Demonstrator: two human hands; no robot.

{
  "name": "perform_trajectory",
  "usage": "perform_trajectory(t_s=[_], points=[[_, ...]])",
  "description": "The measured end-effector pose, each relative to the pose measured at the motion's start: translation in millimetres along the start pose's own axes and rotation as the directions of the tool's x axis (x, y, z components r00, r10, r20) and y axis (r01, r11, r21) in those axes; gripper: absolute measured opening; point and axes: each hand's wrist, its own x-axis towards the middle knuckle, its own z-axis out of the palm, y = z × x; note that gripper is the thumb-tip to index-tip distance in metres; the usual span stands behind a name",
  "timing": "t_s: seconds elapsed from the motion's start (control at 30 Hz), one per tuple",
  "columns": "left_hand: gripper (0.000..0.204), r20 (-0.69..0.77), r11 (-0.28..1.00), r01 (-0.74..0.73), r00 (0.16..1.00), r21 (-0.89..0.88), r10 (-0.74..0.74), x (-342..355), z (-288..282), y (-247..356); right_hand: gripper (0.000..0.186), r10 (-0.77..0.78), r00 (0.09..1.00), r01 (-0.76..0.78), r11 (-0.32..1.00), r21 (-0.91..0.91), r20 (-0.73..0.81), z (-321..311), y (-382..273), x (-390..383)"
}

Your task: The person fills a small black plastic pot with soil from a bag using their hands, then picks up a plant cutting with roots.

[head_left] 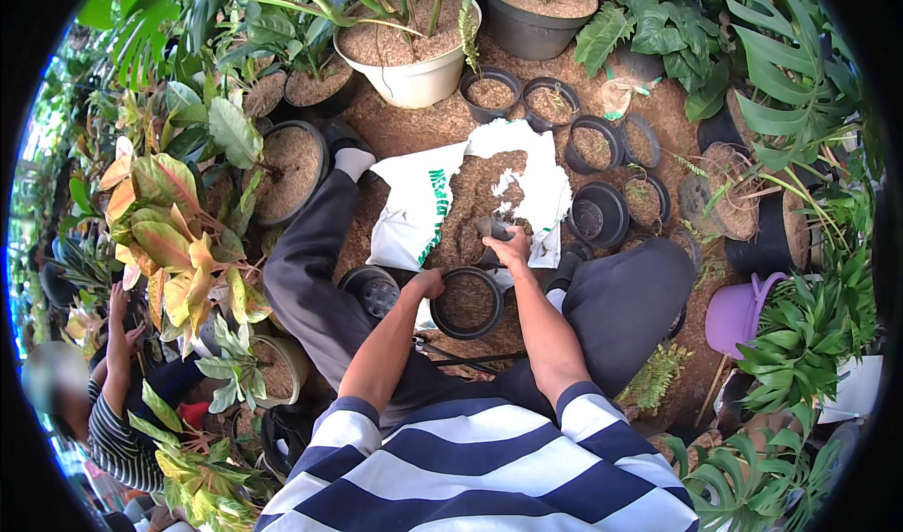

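Much of the scene is cut off by the dark round rim of the view, and the plants along the left and right edges bend into it. A second person (pixel 113 410) at the near left is only partly seen, with the head blurred and one arm raised among the leaves. The white sack (pixel 414 212) lies open on the ground between the person's spread legs, heaped with brown potting mix (pixel 475 203) that hides its inside. What the right hand (pixel 508 247) grips is hard to make out: a small dark thing, its fingers curled shut around it, at the near edge of the heap. The small black plastic pot (pixel 467 302) sits just near of the sack, partly filled with brown mix. The left hand (pixel 428 283) holds its left rim, fingers clamped on it. An empty black pot (pixel 374 292) lies just left.
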Motion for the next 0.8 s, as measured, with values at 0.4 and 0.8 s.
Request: perform_trajectory(t_s=[0.4, 0.8], points=[[0.025, -0.062, 0.963, 0.226, 0.97, -0.143, -0.237, 50.9, 76.5, -18.9, 0.074, 0.042, 0.993, -0.062, 0.98, 0.187, 0.11, -12.1, 3.7, -0.6], [0.028, -0.042, 0.685, 0.303, 0.898, -0.663, -0.438, 39.0, 60.9, -18.2, 0.082, -0.117, 0.933, 0.017, 0.959, 0.282, 0.34, -95.3, -50.6, -42.5]])
